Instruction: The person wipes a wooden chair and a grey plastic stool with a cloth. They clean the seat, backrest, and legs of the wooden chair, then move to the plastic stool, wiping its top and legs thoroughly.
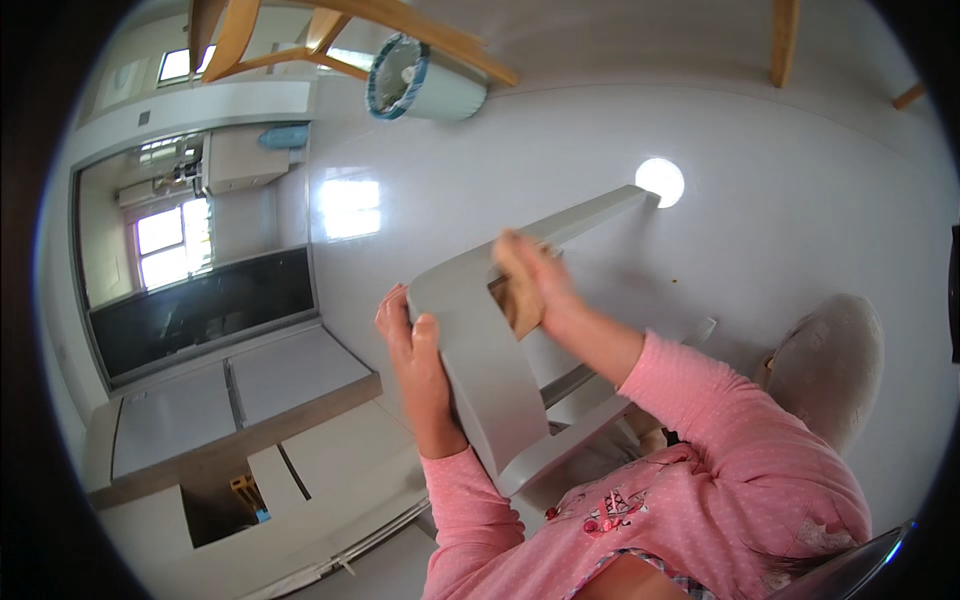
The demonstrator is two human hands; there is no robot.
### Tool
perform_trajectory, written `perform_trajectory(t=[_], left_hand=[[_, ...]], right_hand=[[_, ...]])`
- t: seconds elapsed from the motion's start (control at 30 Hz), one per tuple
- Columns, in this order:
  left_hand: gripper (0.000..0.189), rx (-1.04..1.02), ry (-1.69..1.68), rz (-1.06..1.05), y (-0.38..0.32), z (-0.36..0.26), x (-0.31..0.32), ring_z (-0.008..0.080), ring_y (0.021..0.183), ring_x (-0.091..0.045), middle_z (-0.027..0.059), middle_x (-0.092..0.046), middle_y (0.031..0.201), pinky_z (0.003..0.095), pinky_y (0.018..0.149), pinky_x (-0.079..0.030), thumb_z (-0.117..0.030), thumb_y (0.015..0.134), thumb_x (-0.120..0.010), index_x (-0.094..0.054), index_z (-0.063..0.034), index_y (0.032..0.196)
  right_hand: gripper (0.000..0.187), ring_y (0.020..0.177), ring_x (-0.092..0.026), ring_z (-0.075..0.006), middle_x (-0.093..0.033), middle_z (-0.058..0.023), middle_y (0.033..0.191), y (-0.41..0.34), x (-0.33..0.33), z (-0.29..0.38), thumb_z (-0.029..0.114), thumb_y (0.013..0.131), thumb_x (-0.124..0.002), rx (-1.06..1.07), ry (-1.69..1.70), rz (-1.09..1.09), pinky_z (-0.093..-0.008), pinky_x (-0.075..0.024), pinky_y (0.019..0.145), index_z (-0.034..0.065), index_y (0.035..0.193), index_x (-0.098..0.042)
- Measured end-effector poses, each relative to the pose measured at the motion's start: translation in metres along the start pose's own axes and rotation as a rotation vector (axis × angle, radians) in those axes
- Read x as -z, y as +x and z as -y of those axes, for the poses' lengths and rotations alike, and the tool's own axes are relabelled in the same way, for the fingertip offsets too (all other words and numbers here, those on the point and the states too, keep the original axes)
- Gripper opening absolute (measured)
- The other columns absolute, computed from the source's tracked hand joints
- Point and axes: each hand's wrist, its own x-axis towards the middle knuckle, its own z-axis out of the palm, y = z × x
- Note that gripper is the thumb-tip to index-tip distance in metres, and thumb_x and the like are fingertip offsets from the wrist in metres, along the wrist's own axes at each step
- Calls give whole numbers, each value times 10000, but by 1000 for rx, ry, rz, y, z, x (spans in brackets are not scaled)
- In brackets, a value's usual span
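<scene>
A grey plastic chair [480, 352] is tipped in front of me, one long leg [592, 214] stretching away over the floor. My left hand [420, 375] grips the rounded outer edge of its broad panel, thumb on the near face and fingers around the far side. In my right hand [551, 289] is a tan cloth or pad [521, 307], pressed at the edge of the panel's rectangular opening. That hand is slightly blurred, and its fingertips are partly hidden behind the cloth.
A pale green waste bin [450, 90] with a lined blue rim lies on view at the top, beside wooden furniture legs [420, 30]. To my right is an upholstered seat [829, 367]. At left stands a low cabinet [337, 442] with an open compartment holding a yellow object [244, 489].
</scene>
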Motion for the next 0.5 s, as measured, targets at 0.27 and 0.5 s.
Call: perform_trajectory(t=[0.27,0.5], left_hand=[[425,8,28,-7,-3,-3,0,308,1264,-350,163,-493,1258,432,1059,-280,-316,861,-524,-548,14,1127],[383,12,-7,-20,1,-4,1,316,1243,-352,165,-504,1243,425,1059,-280,-256,853,-522,-548,15,1122]], right_hand=[[353,961,-612,-190,-590,-62,1094,36,26,32,289,878,-674,49,192,-251,-388,-545,764,83,1135,-548],[395,875,-614,-148,-617,-48,1022,-22,-32,-13,352,897,-649,-145,60,71,-326,-533,748,88,1174,-550]])
